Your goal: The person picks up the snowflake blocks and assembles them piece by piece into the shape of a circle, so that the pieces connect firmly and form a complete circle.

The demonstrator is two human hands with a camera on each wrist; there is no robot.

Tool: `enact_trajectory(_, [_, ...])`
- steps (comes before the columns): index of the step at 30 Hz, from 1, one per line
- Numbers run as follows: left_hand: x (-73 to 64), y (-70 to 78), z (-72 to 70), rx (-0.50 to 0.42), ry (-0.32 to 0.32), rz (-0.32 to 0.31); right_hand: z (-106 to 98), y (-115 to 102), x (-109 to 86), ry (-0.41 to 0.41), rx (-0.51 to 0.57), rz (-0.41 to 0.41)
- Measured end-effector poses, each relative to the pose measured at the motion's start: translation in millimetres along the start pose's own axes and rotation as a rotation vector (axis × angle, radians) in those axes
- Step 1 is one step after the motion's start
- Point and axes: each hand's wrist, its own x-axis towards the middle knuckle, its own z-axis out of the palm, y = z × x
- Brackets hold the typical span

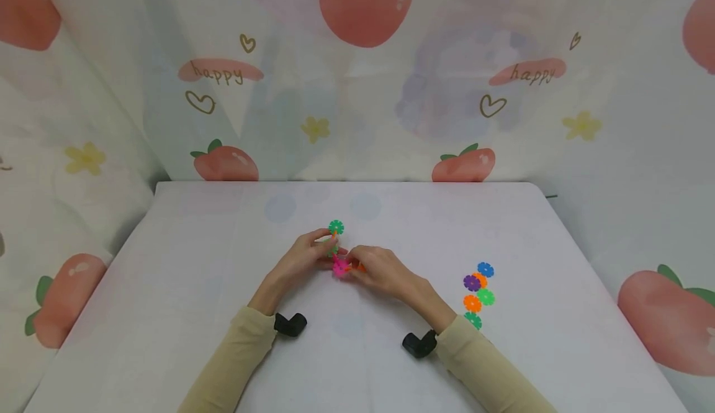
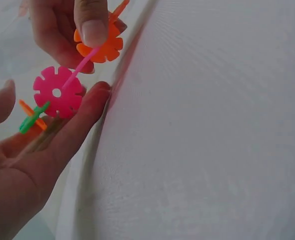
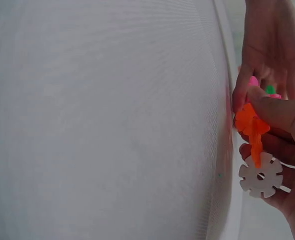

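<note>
My hands meet at the table's middle around a chain of slotted plastic discs. In the left wrist view, the fingers of my left hand [image 2: 42, 170] curve round the chain beside a pink disc [image 2: 65, 102], with the thumb a little apart. Green [image 2: 31, 121] and orange discs show edge-on between that thumb and fingers. My right hand [image 1: 385, 270] pinches an orange disc [image 2: 107, 50], which a pink disc seen edge-on [image 2: 77, 70] links to the flat pink one. A white disc [image 3: 261, 185] hangs from the orange part beside my right palm. A green disc [image 1: 336, 227] tops the chain.
Loose slotted discs lie on the white table [image 1: 167, 338] to the right: blue [image 1: 486, 269], purple [image 1: 472, 283], light green [image 1: 486, 297], orange [image 1: 472, 304] and green [image 1: 473, 320]. A printed cloth [image 1: 363, 108] hangs behind the table's far edge.
</note>
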Motion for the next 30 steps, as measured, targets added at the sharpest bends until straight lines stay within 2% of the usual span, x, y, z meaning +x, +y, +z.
enact_trajectory(4, [0.0,1.6,-1.2,0.067,0.074,0.033,-1.3,0.4,0.1,0.0,-0.027,-0.027])
enact_trajectory(7, [-0.6,3.0,-2.7,0.109,0.111,0.022,-3.3,-0.2,-0.7,-0.012,-0.033,-0.022])
enact_trajectory(14, [-2.1,2.7,-6.0,0.01,0.125,0.017,-14.5,3.4,-11.2,-0.009,-0.026,0.003])
enact_trajectory(22, [-1.0,3.4,-6.7,-0.05,0.15,-0.003,-39.4,19.1,-43.1,0.032,0.048,0.086])
enact_trajectory(30, [0.5,-0.4,-9.0,-0.023,0.172,-0.037,-57.5,46.5,-84.4,0.09,0.083,0.125])
